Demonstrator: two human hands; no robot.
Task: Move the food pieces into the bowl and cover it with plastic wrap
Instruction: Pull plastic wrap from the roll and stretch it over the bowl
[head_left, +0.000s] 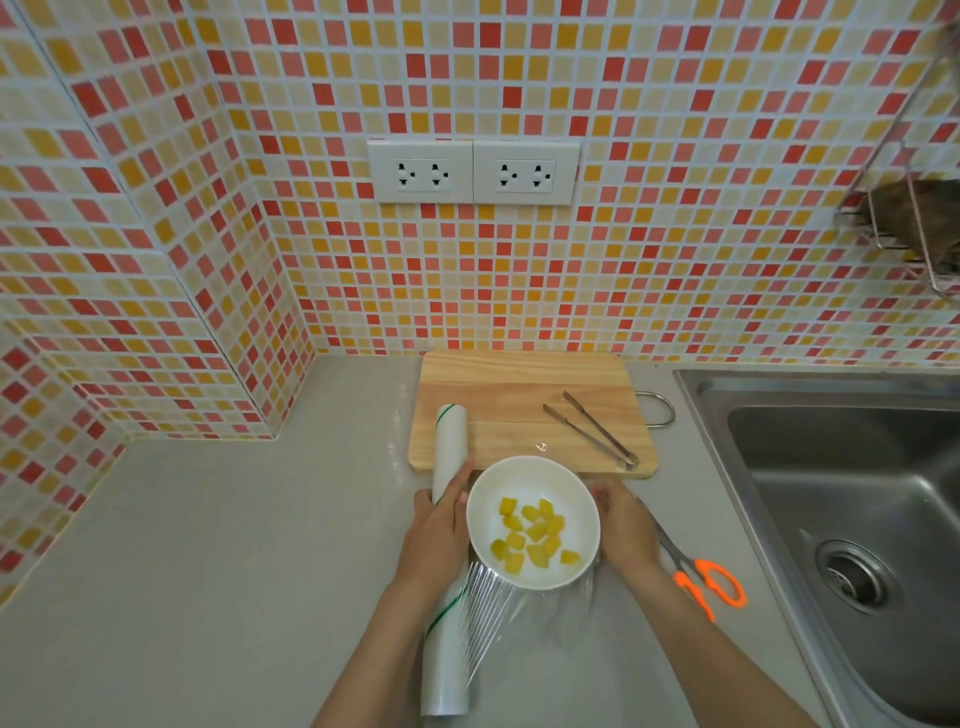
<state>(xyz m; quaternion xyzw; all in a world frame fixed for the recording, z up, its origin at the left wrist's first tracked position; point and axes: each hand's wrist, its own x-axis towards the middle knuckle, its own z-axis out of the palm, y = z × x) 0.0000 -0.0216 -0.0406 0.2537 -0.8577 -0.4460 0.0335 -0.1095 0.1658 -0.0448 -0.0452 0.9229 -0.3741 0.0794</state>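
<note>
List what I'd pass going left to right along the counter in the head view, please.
Plastic wrap roll → left hand → white bowl of yellow food pieces → right hand → orange-handled scissors → steel sink.

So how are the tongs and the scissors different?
The tongs are all bare silver metal; the scissors have bright orange handles. The tongs lie on the wooden cutting board, behind the bowl; the scissors lie on the grey counter, next to the right hand. The tongs show fully; the scissors' blades are partly hidden. Neither is being held.
</note>
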